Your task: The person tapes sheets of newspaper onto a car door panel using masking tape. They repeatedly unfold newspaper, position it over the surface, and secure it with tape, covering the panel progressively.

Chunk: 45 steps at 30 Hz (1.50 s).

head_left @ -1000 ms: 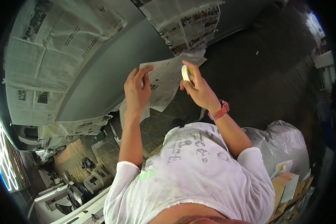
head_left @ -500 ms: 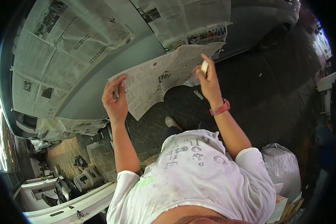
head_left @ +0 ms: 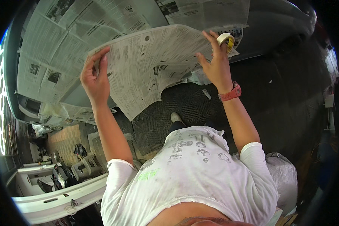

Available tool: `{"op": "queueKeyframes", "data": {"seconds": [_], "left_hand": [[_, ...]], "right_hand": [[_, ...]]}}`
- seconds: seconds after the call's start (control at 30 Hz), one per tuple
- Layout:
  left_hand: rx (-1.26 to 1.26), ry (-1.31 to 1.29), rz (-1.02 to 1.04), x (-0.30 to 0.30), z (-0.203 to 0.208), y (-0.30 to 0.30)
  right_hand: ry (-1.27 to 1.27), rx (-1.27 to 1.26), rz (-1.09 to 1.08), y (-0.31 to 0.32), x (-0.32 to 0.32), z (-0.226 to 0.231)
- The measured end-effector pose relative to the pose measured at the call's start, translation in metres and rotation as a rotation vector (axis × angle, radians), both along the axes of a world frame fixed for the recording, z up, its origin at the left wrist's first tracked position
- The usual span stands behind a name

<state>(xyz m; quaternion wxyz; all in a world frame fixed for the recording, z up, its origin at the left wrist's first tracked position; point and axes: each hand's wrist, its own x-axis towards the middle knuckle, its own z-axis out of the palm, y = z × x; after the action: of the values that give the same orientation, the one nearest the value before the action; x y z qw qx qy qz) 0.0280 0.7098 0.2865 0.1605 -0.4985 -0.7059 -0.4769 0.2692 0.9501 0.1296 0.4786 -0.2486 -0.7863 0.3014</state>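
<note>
My left hand (head_left: 96, 77) pinches the upper left edge of a loose newspaper sheet (head_left: 139, 67) between thumb and fingers. The sheet is held up, spread in front of a grey car body (head_left: 73, 94), its lower part hanging free. At the sheet's upper right end is my right hand (head_left: 218, 67), with a red watch at the wrist. A cream roll of masking tape (head_left: 226, 38) sits on its fingers; thumb and forefinger are apart next to the paper's edge. Whether they touch the paper I cannot tell.
Other newspaper sheets (head_left: 41, 67) cover parts of the car. Below lies a dark textured mat (head_left: 150, 128), with a small pale strip (head_left: 207, 94) on it. Behind me on the right stands a plastic-wrapped bundle (head_left: 284, 177). A white bumper-like part (head_left: 64, 196) is at the lower left.
Both hands have moved up and apart, left hand leftward, right hand slightly right. The newspaper sheet is raised and stretched wider. The tape roll has turned, showing its ring.
</note>
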Motion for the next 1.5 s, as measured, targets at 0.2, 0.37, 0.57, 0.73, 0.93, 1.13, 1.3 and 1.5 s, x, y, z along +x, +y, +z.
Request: {"op": "queueKeyframes", "data": {"seconds": [0.2,0.37,0.57,0.73,0.93,1.13,1.3,1.5], "left_hand": [[0.060,-0.008,-0.109,0.009,0.012,0.004],[0.062,-0.015,-0.110,0.007,0.010,-0.004],[0.079,-0.097,-0.139,-0.001,0.014,-0.020],[0.073,-0.339,-0.264,-0.020,0.016,-0.023],[0.056,-0.299,-0.201,-0.025,0.016,-0.030],[0.149,-0.252,-0.221,-0.033,0.040,-0.060],[0.219,-0.311,-0.077,-0.070,0.047,-0.136],[0.251,-0.401,0.236,-0.109,0.028,-0.198]], "right_hand": [[-0.015,0.029,0.007,0.021,-0.008,-0.009],[-0.033,0.121,-0.070,0.036,-0.009,-0.015],[-0.122,0.046,-0.145,0.051,-0.002,-0.019],[-0.102,-0.014,-0.112,0.040,-0.005,0.002],[-0.059,-0.007,-0.099,0.037,-0.007,0.002],[0.391,-0.578,-0.270,0.088,-0.002,-0.138],[0.496,-1.121,0.186,0.038,-0.063,-0.101],[0.200,-0.895,0.460,0.050,-0.125,-0.074]]}}
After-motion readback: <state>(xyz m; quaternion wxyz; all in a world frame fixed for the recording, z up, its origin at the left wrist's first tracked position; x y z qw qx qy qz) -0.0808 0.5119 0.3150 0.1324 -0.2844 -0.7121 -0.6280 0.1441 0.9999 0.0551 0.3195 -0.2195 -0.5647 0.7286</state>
